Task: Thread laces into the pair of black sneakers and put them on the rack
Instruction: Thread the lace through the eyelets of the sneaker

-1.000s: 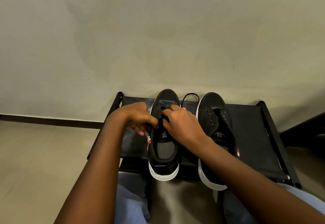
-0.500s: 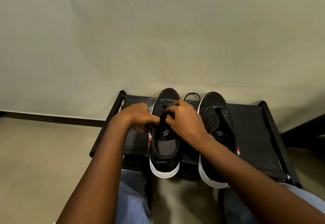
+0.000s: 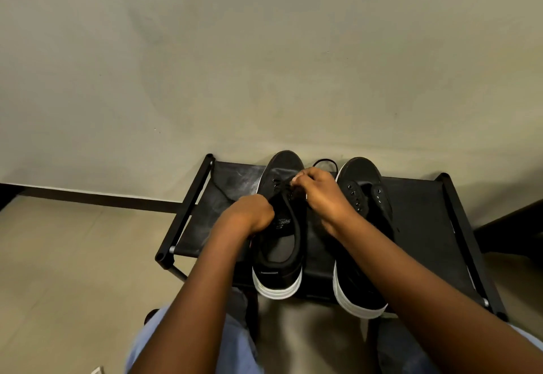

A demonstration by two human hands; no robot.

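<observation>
In the head view, two black sneakers stand side by side on the top shelf of a black rack (image 3: pixel 423 226), with toes toward the wall (image 3: pixel 264 65) and white heels toward the person. The left sneaker (image 3: pixel 279 256) sits near the middle of the shelf. Its heel reaches the front edge of the shelf. The right sneaker (image 3: pixel 361 256) is just beside it, and its heel hangs a little over the front edge. Between the two shoes there is only a narrow gap.

The left hand (image 3: pixel 249 215) is curled at the left side of the left sneaker, near the tongue, and it pinches the black lace (image 3: pixel 283 194) that runs up to the eyelets. The right hand (image 3: pixel 320 191) is over the front eyelets of the same shoe, with fingers bent and pinching the lace there. A loop of lace (image 3: pixel 324 162) shows behind the right hand, between the two toes, close to the back edge of the shelf.

On the shelf there is free fabric to the left of the left sneaker and also to the right of the right sneaker, up to the side bars. The toes are close to the wall. To the left of the rack is open floor (image 3: pixel 73 256).

Count: two sneakers, one rack, two hands. Only the left sneaker has a lace in its eyelets; the eyelets of the right one are bare.
</observation>
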